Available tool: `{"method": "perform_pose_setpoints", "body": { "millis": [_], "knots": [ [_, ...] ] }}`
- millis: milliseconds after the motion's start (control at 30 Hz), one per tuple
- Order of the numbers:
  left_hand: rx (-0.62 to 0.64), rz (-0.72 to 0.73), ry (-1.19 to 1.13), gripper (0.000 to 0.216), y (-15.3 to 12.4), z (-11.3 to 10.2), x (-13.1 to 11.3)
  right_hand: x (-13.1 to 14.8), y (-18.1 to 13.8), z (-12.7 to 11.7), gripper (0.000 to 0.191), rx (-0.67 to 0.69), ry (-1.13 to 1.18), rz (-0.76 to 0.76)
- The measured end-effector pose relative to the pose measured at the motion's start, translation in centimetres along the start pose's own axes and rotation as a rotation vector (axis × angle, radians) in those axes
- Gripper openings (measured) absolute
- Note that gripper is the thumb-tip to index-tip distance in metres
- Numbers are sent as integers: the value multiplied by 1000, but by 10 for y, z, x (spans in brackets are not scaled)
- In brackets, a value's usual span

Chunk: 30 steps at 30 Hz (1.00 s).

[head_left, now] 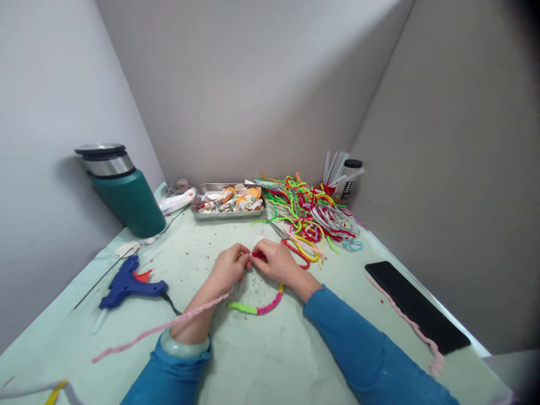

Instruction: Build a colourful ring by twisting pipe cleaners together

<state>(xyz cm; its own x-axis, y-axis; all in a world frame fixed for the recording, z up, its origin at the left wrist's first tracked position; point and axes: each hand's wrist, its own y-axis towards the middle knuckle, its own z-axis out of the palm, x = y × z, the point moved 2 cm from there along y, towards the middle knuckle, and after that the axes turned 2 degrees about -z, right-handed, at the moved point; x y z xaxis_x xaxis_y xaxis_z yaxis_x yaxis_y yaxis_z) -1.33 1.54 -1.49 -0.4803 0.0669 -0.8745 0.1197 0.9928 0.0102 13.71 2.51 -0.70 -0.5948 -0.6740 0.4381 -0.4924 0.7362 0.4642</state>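
Observation:
My left hand (231, 267) and my right hand (276, 261) meet fingertip to fingertip over the middle of the table, both closed in a pinch. A pale pink pipe cleaner (162, 327) runs from my left fingers across my left wrist and trails to the lower left. Below the hands curves a multicoloured pipe cleaner (268, 306) with green, magenta and yellow sections; a red part shows at my right fingers. Its pinched end is mostly hidden by the fingers. Just behind my right hand lie scissors (301, 256) with red and yellow handles.
A blue glue gun (133, 284) and a green bottle (126, 197) stand left. At the back are a metal tray (228, 215) of cut pieces, a pipe cleaner heap (299, 202) and a black-lidded jar (349, 180). A black phone (415, 304) lies right, a pink pipe cleaner across it.

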Motion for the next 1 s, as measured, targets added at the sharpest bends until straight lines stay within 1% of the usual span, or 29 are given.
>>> {"method": "perform_pose_setpoints", "body": {
  "millis": [133,267,600,800,1000],
  "knots": [
    [0,-10,5,17,-2,0,-3,3,-1,1,10,1,-73,-13],
    [4,-36,4,21,-4,-1,-5,4,0,2,4,5,-110,-19],
    [4,-54,55,25,-2,-1,-3,0,0,3,4,23,-77,-28],
    [-17,-41,95,18,-1,-1,-4,2,0,2,5,29,-85,-51],
    [17,-33,80,20,-2,-2,-7,4,-1,1,6,31,-118,-56]
  ]
}}
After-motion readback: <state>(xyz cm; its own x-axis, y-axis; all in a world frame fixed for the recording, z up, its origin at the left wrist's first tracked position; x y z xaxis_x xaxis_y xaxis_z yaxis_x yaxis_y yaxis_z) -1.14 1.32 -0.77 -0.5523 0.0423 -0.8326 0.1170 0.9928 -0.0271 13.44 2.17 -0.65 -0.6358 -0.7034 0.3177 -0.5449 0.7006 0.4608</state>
